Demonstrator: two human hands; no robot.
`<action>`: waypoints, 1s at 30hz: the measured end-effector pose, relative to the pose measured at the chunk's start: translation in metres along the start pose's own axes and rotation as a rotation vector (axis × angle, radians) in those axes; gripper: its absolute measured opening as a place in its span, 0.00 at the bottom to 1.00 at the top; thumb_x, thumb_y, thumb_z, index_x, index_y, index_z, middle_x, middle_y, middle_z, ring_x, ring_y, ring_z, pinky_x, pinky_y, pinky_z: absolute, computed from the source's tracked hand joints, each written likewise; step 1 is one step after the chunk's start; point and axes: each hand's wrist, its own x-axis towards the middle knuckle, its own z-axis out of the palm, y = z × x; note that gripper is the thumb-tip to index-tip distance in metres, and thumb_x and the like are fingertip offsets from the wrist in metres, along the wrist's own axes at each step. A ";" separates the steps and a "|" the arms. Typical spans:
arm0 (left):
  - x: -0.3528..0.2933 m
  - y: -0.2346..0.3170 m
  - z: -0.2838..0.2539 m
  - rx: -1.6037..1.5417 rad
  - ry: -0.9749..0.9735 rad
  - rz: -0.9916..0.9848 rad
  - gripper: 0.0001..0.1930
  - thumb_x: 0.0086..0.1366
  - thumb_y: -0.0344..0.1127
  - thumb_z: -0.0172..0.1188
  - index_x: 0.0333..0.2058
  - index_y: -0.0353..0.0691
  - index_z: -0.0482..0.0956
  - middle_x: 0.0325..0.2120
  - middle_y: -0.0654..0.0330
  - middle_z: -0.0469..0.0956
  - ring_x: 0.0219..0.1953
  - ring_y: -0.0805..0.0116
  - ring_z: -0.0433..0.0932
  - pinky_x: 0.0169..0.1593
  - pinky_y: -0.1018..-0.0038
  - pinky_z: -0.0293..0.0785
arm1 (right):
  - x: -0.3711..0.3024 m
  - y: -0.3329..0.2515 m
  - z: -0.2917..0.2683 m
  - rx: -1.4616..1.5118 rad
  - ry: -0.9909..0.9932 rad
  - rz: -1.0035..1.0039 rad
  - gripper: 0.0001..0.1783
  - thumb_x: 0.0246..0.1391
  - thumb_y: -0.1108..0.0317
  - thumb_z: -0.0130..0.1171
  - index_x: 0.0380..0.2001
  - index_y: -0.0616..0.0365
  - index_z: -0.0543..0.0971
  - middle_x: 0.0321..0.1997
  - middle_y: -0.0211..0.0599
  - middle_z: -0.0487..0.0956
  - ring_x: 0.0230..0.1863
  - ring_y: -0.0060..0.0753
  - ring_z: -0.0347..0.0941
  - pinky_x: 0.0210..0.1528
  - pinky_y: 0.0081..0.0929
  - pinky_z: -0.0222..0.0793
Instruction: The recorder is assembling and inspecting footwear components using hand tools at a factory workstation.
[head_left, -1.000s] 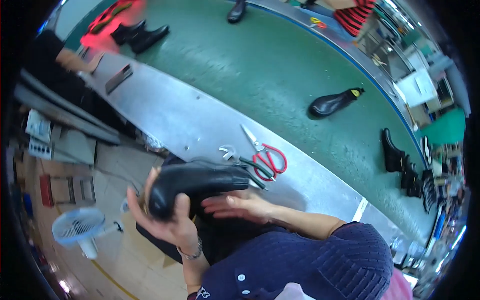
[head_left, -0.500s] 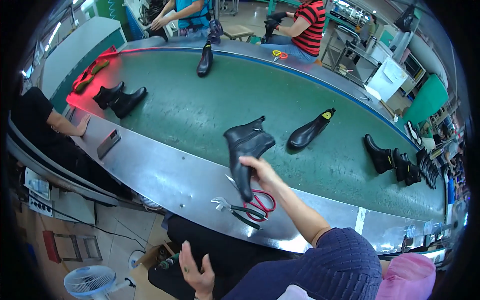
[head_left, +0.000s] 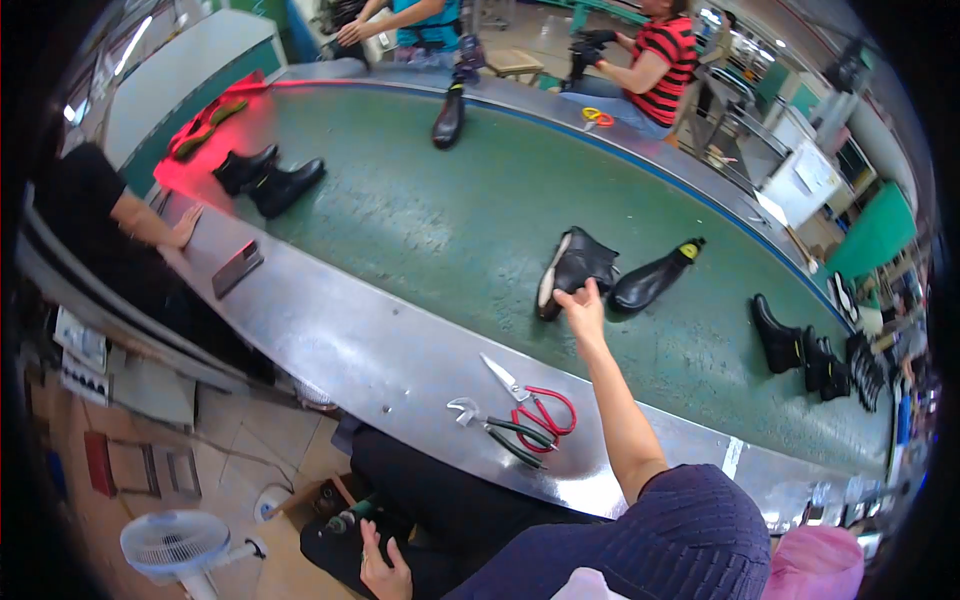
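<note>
My right hand (head_left: 581,303) reaches over the green belt with its fingers and thumb on a black ankle boot (head_left: 583,262). That boot is tipped over, its pale sole edge facing left. Just right of it lies another black boot (head_left: 645,285) with a yellow patch by its opening. Low in the view, my left hand (head_left: 385,568) is held over my lap, fingers apart, nothing in it. On the metal ledge between me and the belt lie red-handled scissors (head_left: 540,412) and dark-green-handled pliers (head_left: 515,440), touching or overlapping.
A pair of black boots (head_left: 285,186) stands far left on the green belt (head_left: 400,230), and one boot (head_left: 449,120) at its far edge. More boots (head_left: 778,335) line the right end. A phone (head_left: 238,268) lies on the ledge near a co-worker's hand (head_left: 184,226). Two people sit across.
My right hand has carried the ankle boot from above the ledge out over the belt, beside the other boot, and turned it. The scissors are now uncovered. My left hand stays low.
</note>
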 end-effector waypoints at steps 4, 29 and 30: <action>0.011 -0.003 0.001 0.176 -0.043 0.239 0.23 0.60 0.25 0.60 0.55 0.34 0.73 0.41 0.50 0.81 0.36 0.54 0.80 0.43 0.68 0.77 | -0.006 -0.010 -0.001 -0.183 0.077 -0.314 0.40 0.52 0.64 0.66 0.66 0.59 0.61 0.62 0.49 0.67 0.58 0.40 0.68 0.57 0.35 0.67; -0.002 -0.093 -0.009 0.357 -0.021 -0.175 0.18 0.56 0.33 0.60 0.47 0.44 0.80 0.58 0.61 0.71 0.65 0.51 0.61 0.66 0.45 0.51 | 0.070 -0.115 0.599 -0.673 -0.630 -1.085 0.34 0.53 0.63 0.59 0.61 0.66 0.65 0.64 0.55 0.67 0.66 0.50 0.63 0.67 0.37 0.59; 0.002 -0.092 -0.011 0.367 -0.026 -0.195 0.18 0.56 0.33 0.60 0.47 0.44 0.80 0.58 0.61 0.71 0.65 0.51 0.61 0.66 0.45 0.51 | 0.068 -0.115 0.618 -0.694 -0.607 -1.112 0.35 0.54 0.62 0.58 0.62 0.67 0.62 0.65 0.57 0.65 0.66 0.52 0.61 0.67 0.39 0.58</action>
